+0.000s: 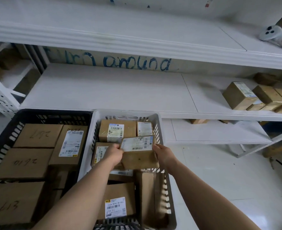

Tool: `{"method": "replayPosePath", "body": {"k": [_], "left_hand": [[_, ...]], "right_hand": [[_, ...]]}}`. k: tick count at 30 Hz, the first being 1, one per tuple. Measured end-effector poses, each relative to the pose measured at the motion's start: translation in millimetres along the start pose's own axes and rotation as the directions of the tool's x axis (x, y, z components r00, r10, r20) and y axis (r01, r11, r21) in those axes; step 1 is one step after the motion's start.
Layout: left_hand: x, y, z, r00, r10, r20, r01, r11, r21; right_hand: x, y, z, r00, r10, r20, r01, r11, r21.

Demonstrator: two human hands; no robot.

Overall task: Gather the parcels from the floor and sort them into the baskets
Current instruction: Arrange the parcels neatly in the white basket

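Gripping a small brown cardboard parcel with a white shipping label (139,152) between my left hand (114,154) and right hand (162,153), I hold it above the white slotted plastic basket (160,130), beside the black slotted plastic basket (9,128) packed with boxes.

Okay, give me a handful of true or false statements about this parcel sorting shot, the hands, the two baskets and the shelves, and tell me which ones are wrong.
1. Both hands hold one cardboard parcel over the white basket. True: left hand, right hand.
2. The black basket is empty. False: it holds several cardboard boxes.
3. The held parcel carries a white label with barcodes. True.
4. The black basket stands to the right of the white one. False: it is on the left.
5. Brown boxes sit at the right end of a shelf. True.
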State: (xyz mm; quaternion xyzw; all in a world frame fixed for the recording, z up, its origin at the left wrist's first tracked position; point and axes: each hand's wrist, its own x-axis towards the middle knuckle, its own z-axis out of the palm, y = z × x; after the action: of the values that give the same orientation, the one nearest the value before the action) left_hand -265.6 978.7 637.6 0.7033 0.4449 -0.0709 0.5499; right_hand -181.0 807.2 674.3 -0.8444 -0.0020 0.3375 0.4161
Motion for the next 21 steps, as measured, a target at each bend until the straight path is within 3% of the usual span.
{"method": "replayPosePath", "body": {"k": [11,21], "left_hand": [[6.4,-9.9,17.9,0.998,0.056,0.039,-0.061,0.987,0.147],[27.2,-23.5,29.9,0.997,-0.032,0.076,0.014,0.972,0.236]], "right_hand": [[22.5,20.2,2.3,0.981,0.0,-0.193,-0.06,0.951,-0.303],[29.4,20.7,23.4,0.993,0.094,-0.065,-0.114,0.873,-0.474]]}}
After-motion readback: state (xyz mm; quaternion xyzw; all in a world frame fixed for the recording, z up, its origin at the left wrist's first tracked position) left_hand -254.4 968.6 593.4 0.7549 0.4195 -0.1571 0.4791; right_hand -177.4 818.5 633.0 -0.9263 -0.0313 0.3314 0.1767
